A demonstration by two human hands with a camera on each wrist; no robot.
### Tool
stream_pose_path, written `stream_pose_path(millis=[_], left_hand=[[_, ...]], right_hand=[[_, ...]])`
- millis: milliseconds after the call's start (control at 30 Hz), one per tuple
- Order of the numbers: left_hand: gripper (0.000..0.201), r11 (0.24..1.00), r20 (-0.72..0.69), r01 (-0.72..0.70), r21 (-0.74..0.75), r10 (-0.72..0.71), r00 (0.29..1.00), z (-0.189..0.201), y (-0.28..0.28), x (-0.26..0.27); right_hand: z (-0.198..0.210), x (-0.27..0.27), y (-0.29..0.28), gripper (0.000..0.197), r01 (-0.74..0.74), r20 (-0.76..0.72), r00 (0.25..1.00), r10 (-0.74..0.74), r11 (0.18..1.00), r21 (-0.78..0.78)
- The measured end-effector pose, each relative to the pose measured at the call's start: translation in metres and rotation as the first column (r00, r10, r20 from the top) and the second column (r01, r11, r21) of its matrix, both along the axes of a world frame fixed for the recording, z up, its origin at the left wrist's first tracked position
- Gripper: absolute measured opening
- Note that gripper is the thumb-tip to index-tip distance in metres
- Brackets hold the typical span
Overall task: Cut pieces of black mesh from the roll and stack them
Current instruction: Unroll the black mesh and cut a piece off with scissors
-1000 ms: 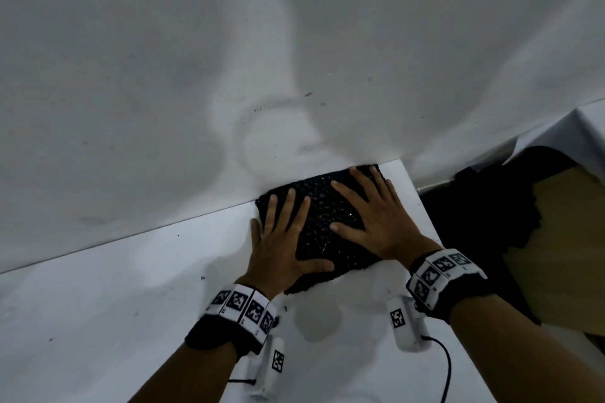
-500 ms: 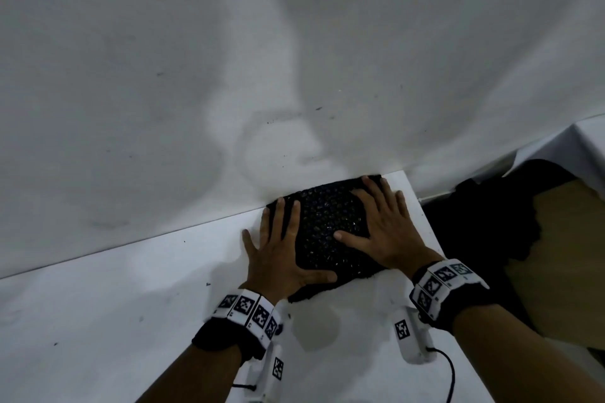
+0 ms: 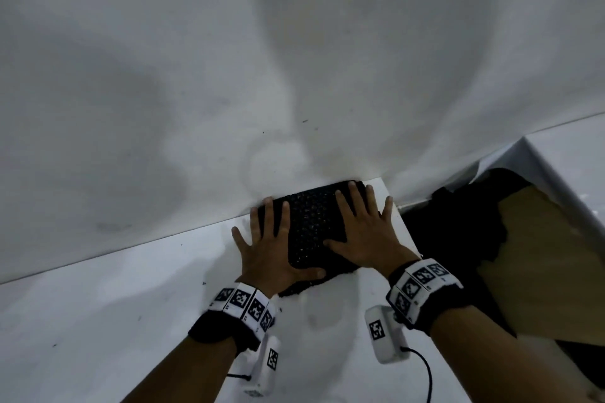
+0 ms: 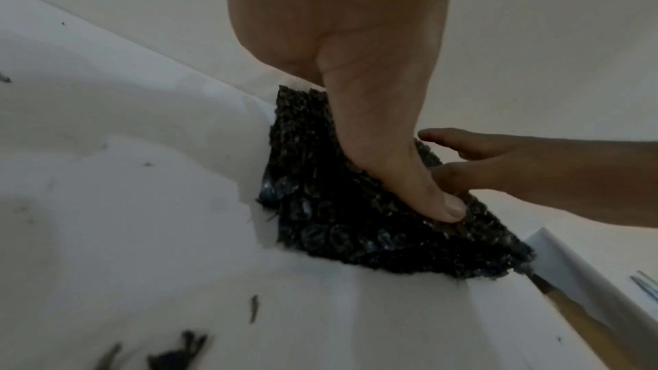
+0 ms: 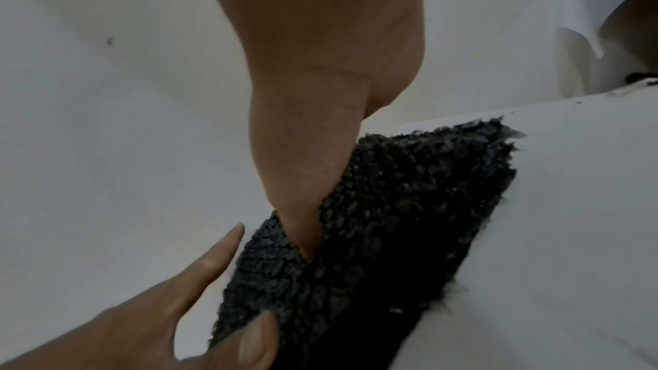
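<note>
A stack of black mesh pieces (image 3: 312,226) lies on the white table (image 3: 98,321), pushed up against the white wall at the table's far right corner. My left hand (image 3: 266,247) lies flat with spread fingers on the stack's left side, its thumb across the near edge. My right hand (image 3: 366,226) presses flat on the right side. From the left wrist view, the thumb (image 4: 409,179) bears down on the mesh (image 4: 338,221). The right wrist view shows the right thumb (image 5: 302,193) sunk into the mesh (image 5: 409,207). The roll is not recognisable.
Right of the table a gap holds dark material (image 3: 458,239) and a brown board (image 3: 550,271). Another white surface (image 3: 573,157) stands at the far right. Small black scraps (image 4: 170,353) lie on the table near my left wrist.
Both hands slid slightly outward on the stack, fingers spreading wider. My head moved closer, so the stack sits lower in view.
</note>
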State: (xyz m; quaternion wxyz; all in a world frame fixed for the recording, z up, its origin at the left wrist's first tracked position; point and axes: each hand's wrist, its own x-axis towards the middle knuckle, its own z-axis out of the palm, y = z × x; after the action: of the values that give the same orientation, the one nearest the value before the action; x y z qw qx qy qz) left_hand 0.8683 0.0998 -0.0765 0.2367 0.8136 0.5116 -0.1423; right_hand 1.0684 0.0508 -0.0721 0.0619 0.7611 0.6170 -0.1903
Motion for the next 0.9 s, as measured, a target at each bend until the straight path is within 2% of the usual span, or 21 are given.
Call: stream_pose_path(millis=[133,267,400,500,600,767,900], left_hand=[[0.137,1.0,0.046,-0.006,-0.008,0.007,0.999,0.032,-0.007,-0.018],[0.103,0.993,0.115,-0.11,0.029,0.106,0.988,0.064,-0.023,-0.053],[0.076,0.967,0.256,-0.247,0.063,0.223,0.94,0.098,-0.051,-0.112],[0.064,0.936,0.327,-0.346,0.061,0.309,0.893,0.123,-0.074,-0.161],[0.057,0.896,0.341,-0.439,0.065,0.393,0.854,0.141,-0.099,-0.216],[0.054,0.82,0.384,-0.571,0.043,0.514,0.767,0.159,-0.129,-0.312],[0.046,0.735,0.497,-0.678,-0.016,0.594,0.632,0.166,-0.148,-0.406]], right_hand=[[0.029,-0.016,-0.011,0.096,0.002,-0.093,0.996,-0.001,1.0,0.019],[0.058,-0.044,-0.031,0.083,0.055,-0.249,0.968,-0.036,0.996,0.068],[0.083,-0.087,-0.055,0.071,0.085,-0.367,0.93,-0.015,0.981,0.174],[0.101,-0.13,-0.074,0.062,0.093,-0.389,0.921,0.001,0.97,0.223],[0.116,-0.183,-0.091,0.057,0.04,-0.404,0.912,0.075,0.962,0.269],[0.126,-0.283,-0.095,0.055,-0.132,-0.377,0.899,0.224,0.958,0.253],[0.141,-0.374,-0.084,0.051,-0.238,-0.379,0.872,0.309,0.945,0.224]])
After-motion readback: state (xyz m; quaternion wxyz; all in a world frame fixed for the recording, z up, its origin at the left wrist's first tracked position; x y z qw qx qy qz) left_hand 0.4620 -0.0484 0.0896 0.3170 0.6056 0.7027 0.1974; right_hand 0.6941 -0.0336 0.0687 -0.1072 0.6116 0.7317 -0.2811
